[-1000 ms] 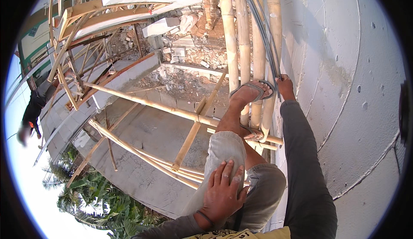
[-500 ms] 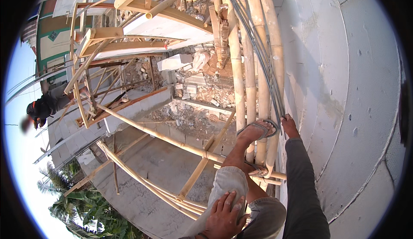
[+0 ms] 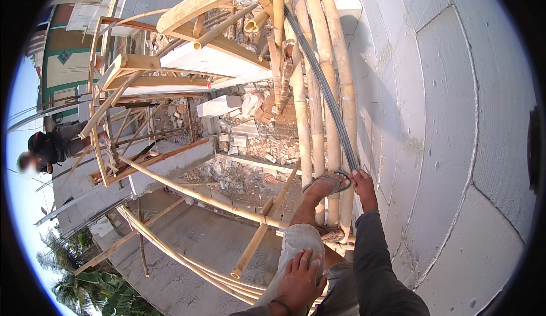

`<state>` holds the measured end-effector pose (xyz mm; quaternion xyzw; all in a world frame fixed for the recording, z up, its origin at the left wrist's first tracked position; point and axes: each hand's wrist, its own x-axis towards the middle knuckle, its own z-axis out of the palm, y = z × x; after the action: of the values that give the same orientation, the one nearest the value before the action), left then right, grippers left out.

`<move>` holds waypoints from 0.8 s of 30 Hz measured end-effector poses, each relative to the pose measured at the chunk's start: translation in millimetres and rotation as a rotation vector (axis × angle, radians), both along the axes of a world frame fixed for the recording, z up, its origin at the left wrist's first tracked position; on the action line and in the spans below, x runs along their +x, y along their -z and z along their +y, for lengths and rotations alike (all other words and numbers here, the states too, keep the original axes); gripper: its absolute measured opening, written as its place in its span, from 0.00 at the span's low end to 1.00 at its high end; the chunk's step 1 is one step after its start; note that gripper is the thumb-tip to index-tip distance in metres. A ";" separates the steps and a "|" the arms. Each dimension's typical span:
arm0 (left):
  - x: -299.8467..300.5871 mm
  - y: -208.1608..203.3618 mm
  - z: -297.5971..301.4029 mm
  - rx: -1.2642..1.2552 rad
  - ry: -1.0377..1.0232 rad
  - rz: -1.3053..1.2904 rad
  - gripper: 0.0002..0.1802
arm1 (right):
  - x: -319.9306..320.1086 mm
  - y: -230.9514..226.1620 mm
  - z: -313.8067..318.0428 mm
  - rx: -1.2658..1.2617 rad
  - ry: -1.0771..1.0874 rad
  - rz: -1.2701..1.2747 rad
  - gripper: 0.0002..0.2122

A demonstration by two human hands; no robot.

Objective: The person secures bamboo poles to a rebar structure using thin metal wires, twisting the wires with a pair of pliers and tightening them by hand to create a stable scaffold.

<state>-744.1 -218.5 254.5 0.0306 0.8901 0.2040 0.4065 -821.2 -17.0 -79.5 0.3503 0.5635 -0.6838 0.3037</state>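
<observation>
Forward from your right hand, pinching their near end, thin rods run forward-left; your left hand rests spread on your knee.

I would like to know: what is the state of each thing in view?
Grey rods: bunched together, gripped near one end.
Right hand: closed around the rods.
Left hand: resting on the trouser leg, holding nothing.
Bamboo poles: lined up side by side.
Sandal: worn.
Rubble: scattered.

Your right arm is reaching forward with the right hand clenched, while your left hand is lying palm-down on your bent leg.
</observation>
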 end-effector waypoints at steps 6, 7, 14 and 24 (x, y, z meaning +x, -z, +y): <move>6.2 -3.2 0.8 0.021 0.049 0.053 0.32 | -0.3 -60.8 -13.3 0.187 -0.014 0.057 0.13; 4.0 -3.2 2.1 0.027 0.055 0.047 0.31 | 2.5 -72.5 -13.3 0.182 -0.032 0.088 0.13; 4.5 -0.2 14.0 0.025 0.099 0.109 0.30 | 46.6 -172.1 -2.9 0.250 -0.072 0.026 0.14; -203.2 141.7 21.4 0.809 -1.472 -0.416 0.36 | 177.4 -333.1 -0.2 0.411 -0.254 -0.030 0.14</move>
<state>-947.2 -197.1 112.8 -0.4493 0.4498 0.7180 0.2835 -643.7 -17.1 253.6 0.3412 0.7259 -0.5056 0.3179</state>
